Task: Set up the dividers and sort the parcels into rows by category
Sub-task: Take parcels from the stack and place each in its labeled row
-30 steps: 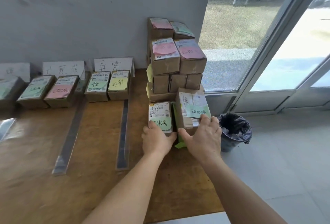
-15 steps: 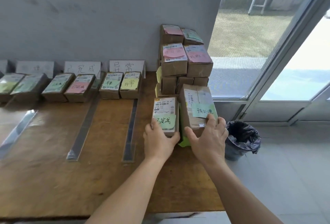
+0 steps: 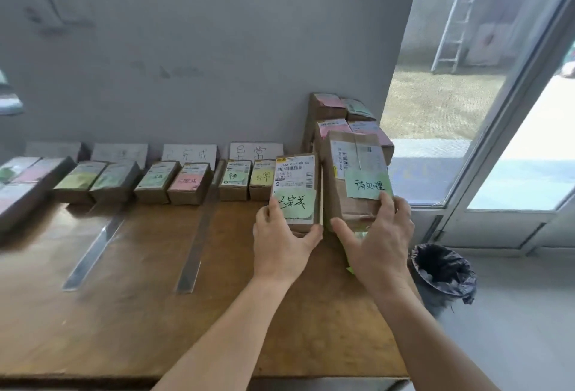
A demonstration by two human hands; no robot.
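Both parcels now lifted off the surface (image 3: 130,312): left hand (image 3: 281,246) grips the small parcel (image 3: 297,185), right hand (image 3: 378,242) the larger parcel (image 3: 354,172) between its fingers.

— How are the arms placed?
— Both forearms reach forward, side by side.
— And the hands?
— Left hand (image 3: 281,246) and right hand (image 3: 378,239) each grip something, thumbs turned inward, fingers (image 3: 392,204) curled.

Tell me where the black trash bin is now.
In the head view, the black trash bin stands on the floor at the right, beside the wooden table, below the glass door.
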